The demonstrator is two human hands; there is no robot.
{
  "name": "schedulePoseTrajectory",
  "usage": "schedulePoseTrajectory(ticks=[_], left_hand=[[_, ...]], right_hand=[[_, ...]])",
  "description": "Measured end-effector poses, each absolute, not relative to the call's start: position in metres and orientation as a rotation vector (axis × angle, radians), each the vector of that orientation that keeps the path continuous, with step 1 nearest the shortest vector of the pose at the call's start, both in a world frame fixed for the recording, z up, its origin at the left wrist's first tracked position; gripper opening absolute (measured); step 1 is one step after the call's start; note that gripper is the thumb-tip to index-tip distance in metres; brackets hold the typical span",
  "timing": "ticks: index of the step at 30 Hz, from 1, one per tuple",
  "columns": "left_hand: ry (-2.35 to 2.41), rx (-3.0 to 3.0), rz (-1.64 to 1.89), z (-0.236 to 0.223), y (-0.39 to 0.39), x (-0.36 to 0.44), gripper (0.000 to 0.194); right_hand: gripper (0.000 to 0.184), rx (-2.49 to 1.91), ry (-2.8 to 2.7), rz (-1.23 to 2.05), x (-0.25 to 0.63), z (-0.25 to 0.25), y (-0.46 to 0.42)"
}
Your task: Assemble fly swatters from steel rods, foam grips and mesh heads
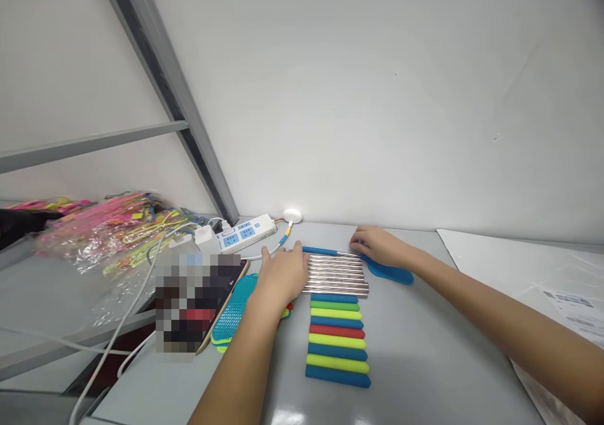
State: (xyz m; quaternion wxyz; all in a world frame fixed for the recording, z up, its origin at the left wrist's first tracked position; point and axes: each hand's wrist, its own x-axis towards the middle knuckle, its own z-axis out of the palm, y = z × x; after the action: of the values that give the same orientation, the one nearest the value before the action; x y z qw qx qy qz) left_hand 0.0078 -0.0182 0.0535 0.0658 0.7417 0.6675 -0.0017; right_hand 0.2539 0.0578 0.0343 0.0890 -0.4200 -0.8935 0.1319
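Spanning the gap between both hands: sleeved rod lies crosswise

Head view. Landmark: the bundle of metal rods [335,275]. Along its far edge lies a rod with a blue sleeve [319,250] on its left part; bare metal [346,254] shows to the right. Its long axis runs left to right, roughly parallel to the bundle.

The left hand [283,274] is at the bundle's left end, nearer the sleeve; its fingers are spread and partly open. Whether it grips any rod cannot be told. The right hand [376,243] is at the bundle's far right corner, nearer the bare end; its fingers are curled, and their hold is hidden.

On the near side of the bundle lies a row of coloured sleeves [337,335], also crosswise. A blue flat piece [392,274] lies right of the bundle, just below the right hand. Textured teal pieces [234,311] lie left of the bundle, beside the left forearm.
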Motion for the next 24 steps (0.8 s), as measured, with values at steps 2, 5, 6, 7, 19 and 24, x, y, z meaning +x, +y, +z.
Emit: schedulePoseTrajectory(ticks=[2,5,6,7,19,24], left_hand=[[2.020,2.228,0.004,0.053,-0.019,0.008,0.052],[2.032,2.226,0.019,0.053,-0.022,0.007,0.050],[2.035,2.227,0.023,0.053,-0.023,0.007,0.049],[2.038,2.228,0.027,0.053,-0.023,0.007,0.048],[2.017,2.209,-0.010,0.056,-0.016,0.000,0.036],[1.958,2.200,-0.026,0.077,0.022,-0.009,0.036]], right_hand=[[0.033,-1.235,-2.689,0.419,0.234,0.037,0.063],[0.026,-1.221,-2.757,0.473,0.205,0.041,0.073],[0.023,-1.225,-2.780,0.493,0.197,0.042,0.076],[0.021,-1.234,-2.801,0.512,0.191,0.044,0.078],[0.006,-1.411,-2.333,0.458,0.237,0.089,0.037],[0.010,-1.248,-1.894,0.483,0.253,0.097,0.009]])
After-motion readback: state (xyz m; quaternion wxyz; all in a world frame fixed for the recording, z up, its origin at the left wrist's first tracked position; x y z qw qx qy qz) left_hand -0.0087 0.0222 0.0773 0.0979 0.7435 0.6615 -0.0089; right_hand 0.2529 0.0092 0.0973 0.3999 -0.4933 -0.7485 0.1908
